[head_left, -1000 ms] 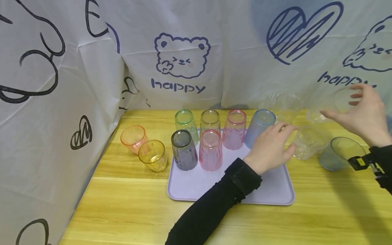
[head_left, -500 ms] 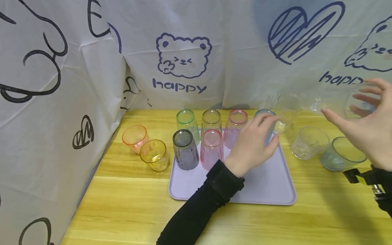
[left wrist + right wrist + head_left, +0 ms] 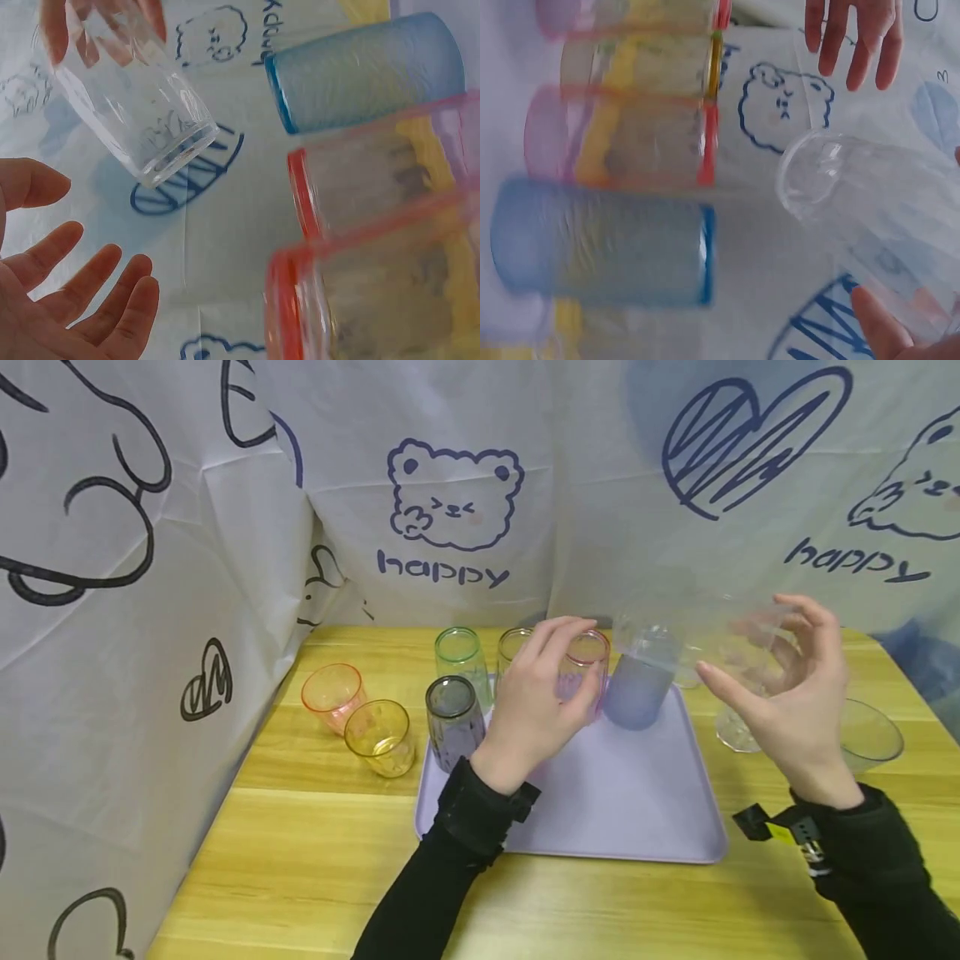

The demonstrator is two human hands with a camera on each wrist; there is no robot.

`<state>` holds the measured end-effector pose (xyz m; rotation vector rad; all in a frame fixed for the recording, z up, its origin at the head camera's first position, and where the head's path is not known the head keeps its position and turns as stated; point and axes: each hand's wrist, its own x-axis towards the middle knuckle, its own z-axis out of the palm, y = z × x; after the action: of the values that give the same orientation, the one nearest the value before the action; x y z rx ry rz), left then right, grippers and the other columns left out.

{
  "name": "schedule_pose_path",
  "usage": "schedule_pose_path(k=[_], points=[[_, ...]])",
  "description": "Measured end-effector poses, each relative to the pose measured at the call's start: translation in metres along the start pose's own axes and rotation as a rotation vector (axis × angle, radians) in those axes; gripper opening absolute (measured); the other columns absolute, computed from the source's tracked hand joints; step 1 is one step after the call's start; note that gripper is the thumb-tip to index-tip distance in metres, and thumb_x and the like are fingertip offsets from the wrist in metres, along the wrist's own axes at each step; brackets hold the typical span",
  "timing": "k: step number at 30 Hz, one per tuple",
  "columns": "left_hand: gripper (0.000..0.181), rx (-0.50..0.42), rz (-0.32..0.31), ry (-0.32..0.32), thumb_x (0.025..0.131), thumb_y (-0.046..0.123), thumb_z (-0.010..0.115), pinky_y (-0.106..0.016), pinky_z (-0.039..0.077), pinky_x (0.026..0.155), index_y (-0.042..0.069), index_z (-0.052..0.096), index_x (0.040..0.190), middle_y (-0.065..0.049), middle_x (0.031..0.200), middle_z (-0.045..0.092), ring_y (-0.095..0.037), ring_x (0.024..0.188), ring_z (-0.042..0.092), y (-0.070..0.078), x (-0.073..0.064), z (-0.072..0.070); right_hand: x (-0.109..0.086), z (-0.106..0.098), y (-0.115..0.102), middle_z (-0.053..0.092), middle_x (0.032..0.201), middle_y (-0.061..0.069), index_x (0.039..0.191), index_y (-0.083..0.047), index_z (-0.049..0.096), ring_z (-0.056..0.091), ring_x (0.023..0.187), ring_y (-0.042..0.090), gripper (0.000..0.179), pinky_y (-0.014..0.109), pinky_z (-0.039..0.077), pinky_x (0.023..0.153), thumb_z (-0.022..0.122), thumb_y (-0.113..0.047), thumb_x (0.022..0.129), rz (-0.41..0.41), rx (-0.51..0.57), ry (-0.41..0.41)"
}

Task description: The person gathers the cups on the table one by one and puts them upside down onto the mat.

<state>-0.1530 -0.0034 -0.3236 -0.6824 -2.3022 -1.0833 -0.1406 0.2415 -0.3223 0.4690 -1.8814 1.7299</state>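
Note:
My right hand (image 3: pixel 806 702) grips a clear glass (image 3: pixel 135 112) in the air, above the back right of the lilac tray (image 3: pixel 637 810). The glass lies tilted on its side, its base pointing left. My left hand (image 3: pixel 536 702) hovers over the tray with fingers loosely bent, apart from the glass. Upside down on the tray stand a blue glass (image 3: pixel 641 693), a pink glass (image 3: pixel 587 647), an amber-rimmed glass (image 3: pixel 513 643), a green glass (image 3: pixel 459 660) and a grey glass (image 3: pixel 455 727). My left hand hides the front pink glass in the head view.
Left of the tray, an orange-red cup (image 3: pixel 333 697) and a yellow cup (image 3: pixel 378 739) stand upright on the wooden table (image 3: pixel 300 860). To the right are a clear cup (image 3: pixel 738 731), partly hidden, and a bluish-grey cup (image 3: pixel 870 735). A printed cloth (image 3: pixel 600 527) hangs behind.
My right hand has come left with the clear glass, from the table's right side towards the tray. My left hand has moved left, away from the blue glass.

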Motion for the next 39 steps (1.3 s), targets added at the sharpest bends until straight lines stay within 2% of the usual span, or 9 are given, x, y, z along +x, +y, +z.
schedule_pose_path(k=[3,8,17,22,25,28,35,37,39], points=[[0.041,-0.027,-0.033,0.023,0.095,0.017,0.064,-0.032,0.051,0.106,0.008,0.059,0.134,-0.009,0.135,0.060,-0.021,0.127,0.059,-0.006,-0.004,-0.008,-0.005,0.014,0.007,0.058,0.126,0.010,0.144,-0.005,0.043,0.062,0.119,0.022,0.079,0.024,0.058,0.092,0.069,0.023,0.075,0.024,0.193,-0.010],[0.044,-0.071,-0.088,0.046,0.096,0.018,0.064,-0.036,0.050,0.108,0.009,0.056,0.138,-0.010,0.140,0.057,-0.022,0.130,0.057,-0.015,-0.010,-0.019,-0.014,0.033,0.018,0.054,0.132,0.012,0.143,-0.005,0.043,0.064,0.116,0.020,0.075,0.023,0.060,0.087,0.059,0.027,0.078,0.119,0.343,-0.027],[0.046,-0.167,-0.124,0.101,0.096,0.019,0.062,-0.046,0.051,0.105,0.006,0.055,0.139,-0.013,0.139,0.057,-0.030,0.123,0.058,-0.030,-0.017,-0.026,-0.027,0.061,0.035,0.053,0.134,0.011,0.139,-0.008,0.041,0.061,0.119,0.021,0.059,0.033,0.057,0.099,0.053,0.017,0.088,0.252,0.626,-0.048],[0.050,-0.187,-0.140,0.108,0.096,0.026,0.061,-0.047,0.051,0.105,0.005,0.053,0.140,-0.014,0.140,0.056,-0.032,0.124,0.057,-0.034,-0.021,-0.028,-0.032,0.071,0.042,0.059,0.130,0.006,0.141,-0.012,0.043,0.064,0.117,0.019,0.051,0.037,0.058,0.098,0.056,0.004,0.094,0.302,0.728,-0.115],[0.053,-0.214,-0.146,0.093,0.095,0.031,0.060,-0.047,0.051,0.105,0.006,0.052,0.142,-0.014,0.142,0.055,-0.031,0.124,0.057,-0.035,-0.022,-0.026,-0.036,0.074,0.045,0.060,0.130,0.004,0.140,-0.015,0.045,0.064,0.116,0.019,0.050,0.037,0.059,0.096,0.060,-0.004,0.094,0.348,0.747,-0.110],[0.058,-0.306,-0.170,0.067,0.096,0.037,0.061,-0.044,0.052,0.106,0.007,0.048,0.145,-0.014,0.144,0.053,-0.030,0.124,0.058,-0.035,-0.023,-0.023,-0.039,0.078,0.046,0.057,0.134,0.005,0.142,-0.016,0.043,0.064,0.116,0.019,0.054,0.038,0.058,0.097,0.063,-0.008,0.093,0.370,0.763,-0.097],[0.065,-0.705,-0.314,0.055,0.095,0.030,0.066,-0.050,0.057,0.098,0.011,0.038,0.150,-0.019,0.150,0.041,-0.039,0.124,0.058,-0.031,-0.023,-0.012,-0.042,0.087,0.045,0.053,0.138,0.008,0.143,-0.017,0.041,0.066,0.116,0.023,0.062,0.039,0.059,0.096,0.072,-0.015,0.089,0.360,0.811,-0.066],[0.066,-0.748,-0.342,0.048,0.094,0.028,0.067,-0.049,0.058,0.096,0.013,0.037,0.151,-0.019,0.149,0.041,-0.039,0.123,0.059,-0.030,-0.023,-0.009,-0.043,0.088,0.045,0.051,0.140,0.010,0.144,-0.016,0.039,0.065,0.117,0.023,0.066,0.039,0.059,0.096,0.074,-0.017,0.088,0.352,0.815,-0.059],[0.067,-0.723,-0.352,0.043,0.093,0.033,0.068,-0.050,0.052,0.106,0.015,0.038,0.151,-0.016,0.150,0.043,-0.034,0.130,0.056,-0.029,-0.024,-0.007,-0.044,0.090,0.046,0.051,0.140,0.009,0.143,-0.015,0.040,0.063,0.118,0.023,0.066,0.038,0.059,0.097,0.075,-0.016,0.087,0.340,0.821,-0.059]])
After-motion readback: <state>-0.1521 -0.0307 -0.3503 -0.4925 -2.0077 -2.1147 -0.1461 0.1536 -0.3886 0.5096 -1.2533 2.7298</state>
